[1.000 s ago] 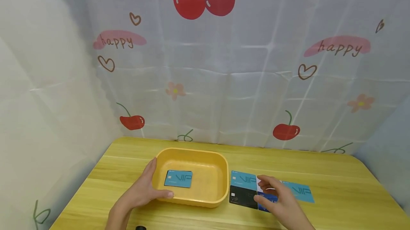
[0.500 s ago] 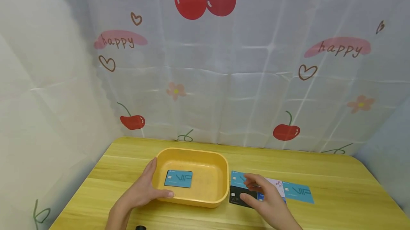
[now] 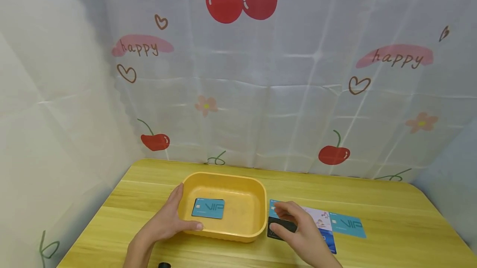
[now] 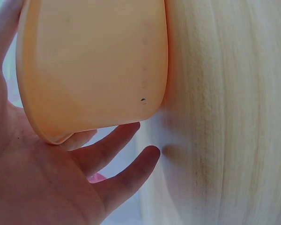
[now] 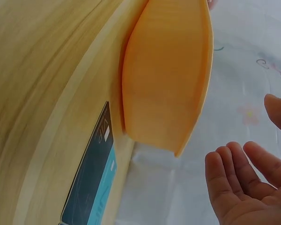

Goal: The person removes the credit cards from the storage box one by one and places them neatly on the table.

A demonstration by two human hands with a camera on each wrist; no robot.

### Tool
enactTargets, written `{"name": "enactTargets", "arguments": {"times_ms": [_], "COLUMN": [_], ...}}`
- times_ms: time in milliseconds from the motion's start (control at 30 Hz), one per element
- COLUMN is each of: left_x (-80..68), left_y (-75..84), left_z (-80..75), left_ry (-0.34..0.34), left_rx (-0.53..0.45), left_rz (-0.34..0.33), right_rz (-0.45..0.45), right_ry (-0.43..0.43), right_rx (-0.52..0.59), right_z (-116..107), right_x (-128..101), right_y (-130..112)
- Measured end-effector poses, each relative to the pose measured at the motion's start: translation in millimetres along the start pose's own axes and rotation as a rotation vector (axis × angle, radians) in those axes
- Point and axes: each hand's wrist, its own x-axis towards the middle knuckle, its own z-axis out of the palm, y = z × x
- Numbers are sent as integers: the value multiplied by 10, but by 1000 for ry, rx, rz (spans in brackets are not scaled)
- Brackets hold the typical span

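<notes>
A yellow tray [image 3: 257,201] sits on the wooden table [image 3: 391,206] with a teal VIP card [image 3: 208,208] lying flat in it. My left hand [image 3: 179,214] rests against the tray's near-left corner, thumb along the front wall and fingers up the left side. The left wrist view shows that hand [image 4: 107,164] with straight fingers against the tray [image 4: 93,61]. My right hand [image 3: 282,218] hovers over a black card [image 3: 273,231] and a teal card [image 3: 273,205] just right of the tray. In the right wrist view this hand [image 5: 250,140] is empty, its fingers loosely bent.
Right of the hand lie a white picture card [image 3: 318,217], a dark blue card [image 3: 329,243] and another teal VIP card [image 3: 347,225]. A cherry-print curtain [image 3: 283,94] closes off the back and sides. A small black object [image 3: 162,265] sits at the near edge.
My right hand has moved left, from over the blue and white cards to over the black card, uncovering those two. The left hand and the tray have stayed put.
</notes>
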Motion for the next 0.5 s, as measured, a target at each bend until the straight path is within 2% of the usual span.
{"name": "enactTargets", "arguments": {"times_ms": [333, 500], "left_x": [5, -6], "left_y": [5, 12], "left_z": [6, -7], "left_ry": [-4, -4], "left_rx": [1, -1], "left_rz": [-1, -11], "right_rz": [-1, -1], "right_ry": [-46, -74], "right_rx": [53, 43], "right_z": [64, 120], "right_x": [12, 33], "right_y": [-5, -24]}}
